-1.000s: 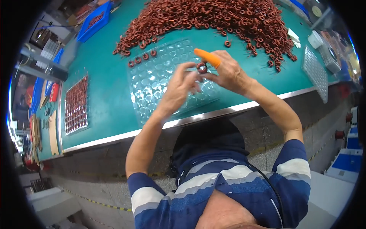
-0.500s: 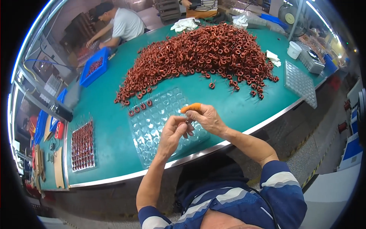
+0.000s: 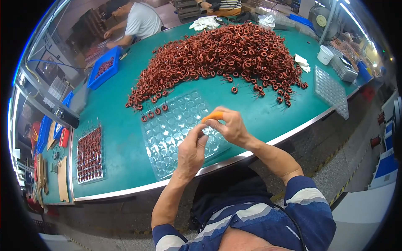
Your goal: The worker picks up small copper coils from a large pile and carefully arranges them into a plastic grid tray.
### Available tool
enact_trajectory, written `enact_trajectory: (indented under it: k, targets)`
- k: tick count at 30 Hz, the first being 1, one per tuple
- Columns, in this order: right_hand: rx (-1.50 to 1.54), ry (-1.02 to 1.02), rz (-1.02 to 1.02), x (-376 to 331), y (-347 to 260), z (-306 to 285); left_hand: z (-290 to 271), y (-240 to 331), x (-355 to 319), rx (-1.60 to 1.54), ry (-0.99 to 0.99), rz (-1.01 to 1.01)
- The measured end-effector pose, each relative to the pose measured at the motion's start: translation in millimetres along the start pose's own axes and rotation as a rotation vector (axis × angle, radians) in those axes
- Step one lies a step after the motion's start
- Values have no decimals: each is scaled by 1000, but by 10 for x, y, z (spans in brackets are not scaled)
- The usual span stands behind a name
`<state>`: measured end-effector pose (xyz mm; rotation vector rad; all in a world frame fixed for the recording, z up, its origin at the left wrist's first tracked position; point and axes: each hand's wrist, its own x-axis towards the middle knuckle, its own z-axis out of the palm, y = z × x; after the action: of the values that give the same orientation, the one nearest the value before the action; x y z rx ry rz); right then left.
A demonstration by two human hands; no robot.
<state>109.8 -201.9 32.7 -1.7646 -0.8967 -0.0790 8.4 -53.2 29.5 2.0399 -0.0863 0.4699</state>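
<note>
My hands meet over a clear blister tray [image 3: 167, 138] of round pockets near the table's front edge. My right hand [image 3: 232, 127] grips an orange-handled tool [image 3: 212, 116]. The fingers of my left hand [image 3: 190, 152] are pinched against the right hand's fingertips on a small red-brown ring coil, now mostly hidden by the fingers. A big pile of the same wire-wound ring coils [image 3: 226, 54] covers the far middle of the green table [image 3: 121, 134]. Three coils [image 3: 154, 113] lie just beyond the tray's far edge.
A tray filled with rows of coils [image 3: 89, 154] lies at the left. A blue bin [image 3: 104, 71] of coils stands far left, where another person [image 3: 138, 19] works. A stack of clear trays [image 3: 331, 92] and a white cup [image 3: 324, 54] are at the right.
My head has lifted, so more of the far table shows. Both hands stay together and sit closer to the table's front edge over the tray. The coil seen earlier is now covered by fingers.
</note>
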Motion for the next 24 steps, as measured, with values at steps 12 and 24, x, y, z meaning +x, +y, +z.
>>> enact_trajectory:
  k: [12, 24]
  targets:
    - [-276, 271, -575, -84, -113, 165, -91, -236, 3, -507, -22, -98]
    - [530, 46, 286, -14, 56, 341, -73, -131, 27, -758, 60, -154]
